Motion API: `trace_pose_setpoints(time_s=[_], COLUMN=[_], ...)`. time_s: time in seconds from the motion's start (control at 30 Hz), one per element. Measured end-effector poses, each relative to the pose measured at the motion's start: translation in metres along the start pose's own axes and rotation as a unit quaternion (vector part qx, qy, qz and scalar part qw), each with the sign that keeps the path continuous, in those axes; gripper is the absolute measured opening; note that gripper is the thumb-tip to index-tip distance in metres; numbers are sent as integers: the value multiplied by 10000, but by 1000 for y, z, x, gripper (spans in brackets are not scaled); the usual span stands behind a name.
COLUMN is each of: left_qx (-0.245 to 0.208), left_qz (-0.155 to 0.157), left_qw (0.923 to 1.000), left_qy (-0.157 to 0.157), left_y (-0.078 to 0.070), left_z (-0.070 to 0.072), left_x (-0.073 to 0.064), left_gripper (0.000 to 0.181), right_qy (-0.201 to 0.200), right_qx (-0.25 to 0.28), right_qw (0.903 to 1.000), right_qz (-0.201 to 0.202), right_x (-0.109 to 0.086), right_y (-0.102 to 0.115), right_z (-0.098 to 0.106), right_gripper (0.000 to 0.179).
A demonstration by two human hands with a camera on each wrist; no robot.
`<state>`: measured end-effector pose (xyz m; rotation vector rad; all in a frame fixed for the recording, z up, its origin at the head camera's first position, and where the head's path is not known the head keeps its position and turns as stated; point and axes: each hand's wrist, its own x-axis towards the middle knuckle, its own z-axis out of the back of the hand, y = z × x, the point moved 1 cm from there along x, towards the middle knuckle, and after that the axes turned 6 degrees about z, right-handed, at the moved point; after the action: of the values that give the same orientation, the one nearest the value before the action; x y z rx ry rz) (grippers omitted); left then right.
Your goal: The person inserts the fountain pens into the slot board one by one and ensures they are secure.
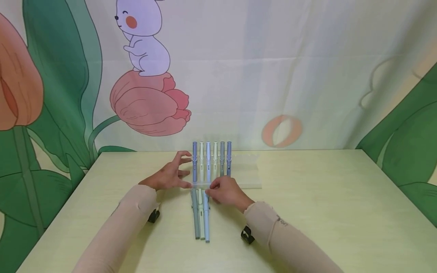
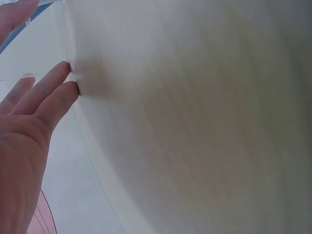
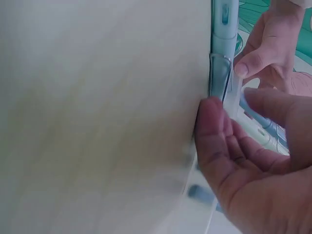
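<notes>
My left hand [image 1: 170,175] spreads its fingers and thumb at the left end of a clear pen rack [image 1: 250,185], fingertips right at its edge. Several pens stand side by side in the rack, from a dark blue pen [image 1: 195,167] at the left to another blue pen [image 1: 229,151]. In front lie a grey-green pen [image 1: 195,220], a pale green pen [image 1: 201,223] and a light blue pen [image 1: 206,223]. At the far end of the light blue pen is my right hand [image 1: 227,191], fingers bent. The right wrist view shows a gap between its thumb and forefinger.
The pale wooden table [image 1: 324,212] runs back to a printed curtain [image 1: 218,76] with tulips and a white rabbit. The rack's right part, without pens, lies beyond my right hand. Black straps [image 1: 247,235] show beneath both wrists.
</notes>
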<state>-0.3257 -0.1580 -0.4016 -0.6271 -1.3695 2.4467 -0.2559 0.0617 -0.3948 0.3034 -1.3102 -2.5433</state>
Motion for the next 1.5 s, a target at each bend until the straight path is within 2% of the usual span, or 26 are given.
trace_pose_setpoints(time_s=[0.27, 0.7, 0.87, 1.1, 1.23, 1.33, 1.5], left_qx=[-19, -64, -70, -94, -65, -46, -64], left_qz=[-89, -90, -41, -70, -46, -42, -49], left_qw=[10000, 9999, 10000, 9999, 10000, 10000, 10000], left_qy=[34, 43, 38, 25, 27, 39, 41], left_y=[-2, -3, -3, -4, -3, -3, -3], left_z=[1, 0, 0, 0, 0, 0, 0], left_x=[-3, -3, -2, -2, -2, -2, -1], left_gripper=[103, 102, 103, 103, 103, 103, 103], right_qy=[131, 187, 83, -29, -71, -61, -49], right_qx=[-510, -651, -843, -1116, -811, -402, 407], right_qw=[9985, 9965, 9956, 9937, 9966, 9989, 9989], right_qz=[-113, -489, -393, -7, -88, -227, -221], right_x=[1, 1, -2, -2, -2, -2, -3], right_y=[-1, 3, 6, 6, 5, 4, 0], right_z=[-5, -9, -8, -6, -3, 0, 6], right_gripper=[23, 27, 22, 18, 13, 12, 17])
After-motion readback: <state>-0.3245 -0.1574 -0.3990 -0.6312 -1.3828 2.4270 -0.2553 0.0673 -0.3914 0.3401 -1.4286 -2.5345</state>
